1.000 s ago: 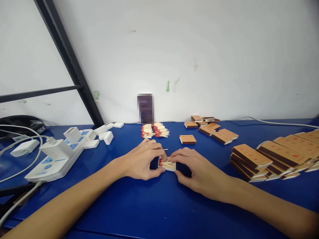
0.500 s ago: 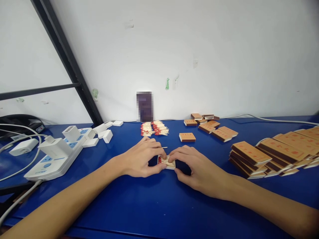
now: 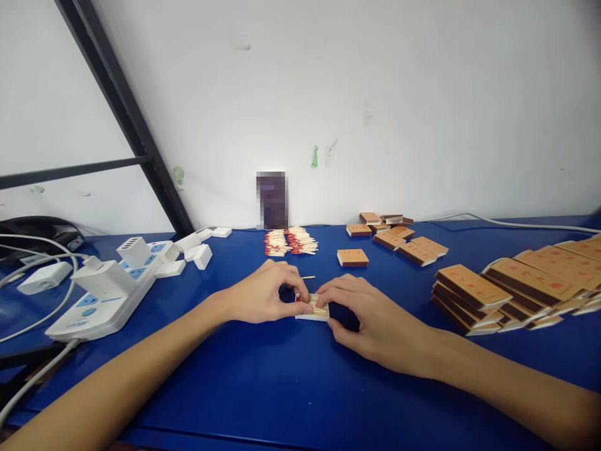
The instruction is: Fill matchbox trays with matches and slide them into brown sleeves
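Note:
A small white matchbox tray (image 3: 312, 317) with matches (image 3: 320, 310) in it lies on the blue table between my hands. My left hand (image 3: 267, 291) reaches over the tray's left end, thumb and forefinger pinched on the matches near their red heads. My right hand (image 3: 370, 319) grips the tray's right end, with fingertips at the far side and thumb at the near corner. Just beyond the tray lies a single loose match (image 3: 308, 277). Two piles of red-headed matches, a left pile (image 3: 277, 243) and a right pile (image 3: 303, 242), lie farther back.
One closed matchbox (image 3: 353, 257) sits behind my right hand, with several more matchboxes (image 3: 417, 252) scattered near the wall. Stacked matchboxes (image 3: 474, 288) fill the right side. At left are a white power strip (image 3: 113, 304), chargers (image 3: 201, 256) and cables. A blurred dark panel (image 3: 273, 200) stands against the wall.
My left hand has shifted slightly, its thumb and forefinger now closer together over the match heads. The tray has moved a little left. My right hand stays nearly still at the tray's right end.

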{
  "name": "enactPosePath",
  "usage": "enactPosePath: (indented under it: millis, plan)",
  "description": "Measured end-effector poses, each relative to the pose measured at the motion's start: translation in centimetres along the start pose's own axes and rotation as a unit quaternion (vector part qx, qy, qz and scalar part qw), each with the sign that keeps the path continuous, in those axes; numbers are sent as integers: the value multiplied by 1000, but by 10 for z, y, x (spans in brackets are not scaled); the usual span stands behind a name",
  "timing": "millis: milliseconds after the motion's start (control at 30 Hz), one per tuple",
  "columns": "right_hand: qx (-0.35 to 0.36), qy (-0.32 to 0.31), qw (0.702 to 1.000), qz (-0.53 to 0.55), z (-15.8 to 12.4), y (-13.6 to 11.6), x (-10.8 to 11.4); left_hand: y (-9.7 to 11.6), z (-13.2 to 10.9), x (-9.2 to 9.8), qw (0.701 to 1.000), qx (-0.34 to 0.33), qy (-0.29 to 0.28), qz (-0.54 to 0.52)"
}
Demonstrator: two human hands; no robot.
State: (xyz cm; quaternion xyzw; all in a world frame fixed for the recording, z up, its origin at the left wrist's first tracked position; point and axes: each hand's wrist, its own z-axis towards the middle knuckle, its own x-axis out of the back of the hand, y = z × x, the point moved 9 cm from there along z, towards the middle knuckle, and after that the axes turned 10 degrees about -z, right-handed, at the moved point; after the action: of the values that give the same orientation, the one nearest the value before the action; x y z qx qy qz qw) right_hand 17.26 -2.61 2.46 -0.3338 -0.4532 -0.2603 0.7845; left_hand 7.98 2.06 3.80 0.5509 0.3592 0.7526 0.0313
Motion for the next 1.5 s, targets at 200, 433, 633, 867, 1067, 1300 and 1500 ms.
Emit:
enactPosePath:
  millis: [200,433,633,867,1067,1300,1500]
  plan:
    - [-5,-15,1000,13,0,-1,-3,7,-1,2,999,-23,-20,19]
    - [6,-15,1000,11,2,-6,3,5,-1,1,997,-11,-7,72]
    - [22,-18,1000,7,1,-9,4,4,-2,3,998,-6,13,57]
    - [21,-32,999,3,-1,-8,0,4,-2,5,998,11,10,62]
    - [13,-46,999,-4,0,-8,-2,5,-2,6,997,6,15,75]
    - [18,-31,999,-3,0,-7,-1,-1,-1,6,999,27,29,26]
    - [-50,-24,998,-19,1,7,-1,-20,0,21,978,1,110,176]
